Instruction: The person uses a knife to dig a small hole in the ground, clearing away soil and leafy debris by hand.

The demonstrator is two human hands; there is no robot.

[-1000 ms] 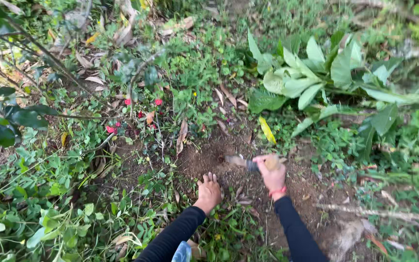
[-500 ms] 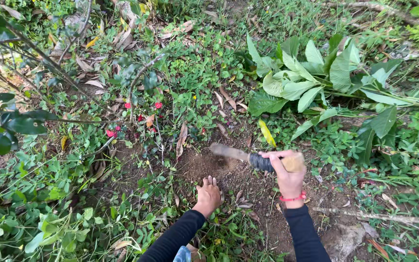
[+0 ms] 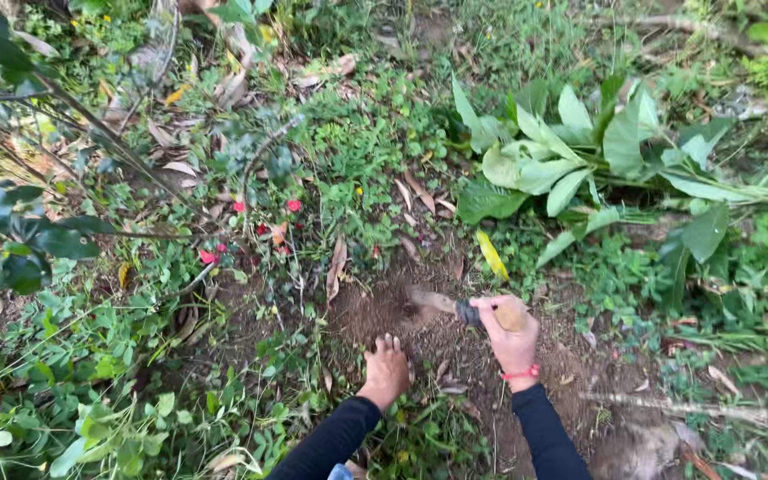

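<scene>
My right hand [image 3: 510, 336] grips the wooden handle of a digging knife [image 3: 442, 304]; its blade points left and its tip meets a patch of loose brown soil [image 3: 375, 311]. A red band circles that wrist. My left hand [image 3: 387, 370] rests flat on the bare ground just below the dug patch, fingers spread, holding nothing. Both arms wear black sleeves.
A broad-leaved green plant [image 3: 571, 160] grows at upper right. A yellow leaf [image 3: 492, 255] lies above the knife. Small red flowers [image 3: 251, 222] dot the weeds at left. Dark-leaved branches [image 3: 20, 240] hang at far left. A thin stick [image 3: 686, 409] lies at lower right.
My right hand lifted the knife, swung it left and brought the blade down into the soil. My left hand stayed planted on the ground.
</scene>
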